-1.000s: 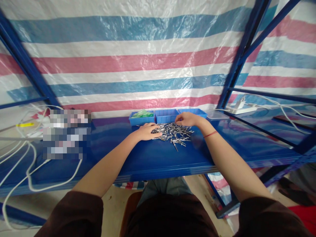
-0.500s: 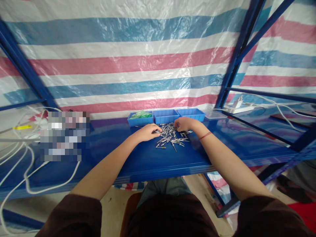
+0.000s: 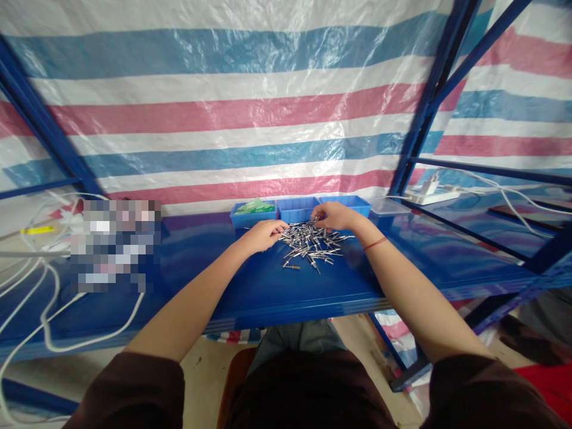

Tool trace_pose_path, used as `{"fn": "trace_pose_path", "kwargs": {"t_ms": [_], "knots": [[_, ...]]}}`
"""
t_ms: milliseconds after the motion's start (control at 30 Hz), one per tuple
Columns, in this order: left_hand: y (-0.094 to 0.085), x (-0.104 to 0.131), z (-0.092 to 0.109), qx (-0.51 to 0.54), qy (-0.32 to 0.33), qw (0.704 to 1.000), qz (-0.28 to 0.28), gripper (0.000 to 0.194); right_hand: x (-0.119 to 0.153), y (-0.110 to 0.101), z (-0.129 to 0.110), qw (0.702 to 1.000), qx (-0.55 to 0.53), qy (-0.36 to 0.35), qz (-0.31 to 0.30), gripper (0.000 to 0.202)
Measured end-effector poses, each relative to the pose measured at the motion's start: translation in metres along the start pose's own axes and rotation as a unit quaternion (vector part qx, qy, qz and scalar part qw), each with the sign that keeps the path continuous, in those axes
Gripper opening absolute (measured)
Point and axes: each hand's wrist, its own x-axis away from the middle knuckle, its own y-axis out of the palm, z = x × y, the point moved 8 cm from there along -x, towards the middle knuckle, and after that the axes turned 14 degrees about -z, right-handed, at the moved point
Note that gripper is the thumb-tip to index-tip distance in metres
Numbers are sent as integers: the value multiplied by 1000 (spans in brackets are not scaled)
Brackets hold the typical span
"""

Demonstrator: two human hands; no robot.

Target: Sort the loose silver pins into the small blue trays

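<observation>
A loose pile of silver metal rivets (image 3: 310, 243) lies on the blue tabletop (image 3: 277, 292). At the pile's left edge is my left hand (image 3: 267, 234), its fingers curled at the rivets; what they hold, if anything, is too small to make out. My right hand (image 3: 331, 216) is over the pile's back right, thumb and fingers pinched together at small metal pieces that I cannot separate clearly. Behind the pile stand three blue bins: the left bin (image 3: 253, 221) holds green packets (image 3: 256, 206), beside a middle bin (image 3: 298, 214) and a right bin (image 3: 357, 208).
White cables (image 3: 89, 344) and a pixelated patch (image 3: 116, 244) occupy the left side. A clear plastic lid (image 3: 390, 207) lies right of the bins. Farther right sits a white power strip (image 3: 431, 196). Blue frame posts (image 3: 417, 131) rise at both sides.
My right hand has moved slightly up and back, toward the bins. My left hand has shifted a little left and up from the pile, uncovering more rivets.
</observation>
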Motion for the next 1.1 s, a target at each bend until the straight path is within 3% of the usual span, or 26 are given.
{"fn": "trace_pose_path", "kwargs": {"t_ms": [200,367,467,700,867,967,1100], "knots": [[-6,5,-3,-39,-11,999,18,34,2,-7,2,999,-30,-14,10,27],[-7,14,1,-79,-34,996,21,35,1,-10,-8,997,79,-17,-6,25],[-7,19,1,-104,-93,989,36,40,5,-16,-12,995,89,-36,-18,21],[22,23,19,-84,-102,990,-58,49,26,-25,-4,994,76,-67,-39,10],[29,24,29,-84,-98,987,-94,50,31,1,-13,991,27,-130,10,57],[29,25,35,-80,-90,986,-120,49,29,36,-19,988,61,-138,-32,82],[28,27,46,-83,-89,983,-139,45,27,63,-25,981,113,-149,-49,82]]}}
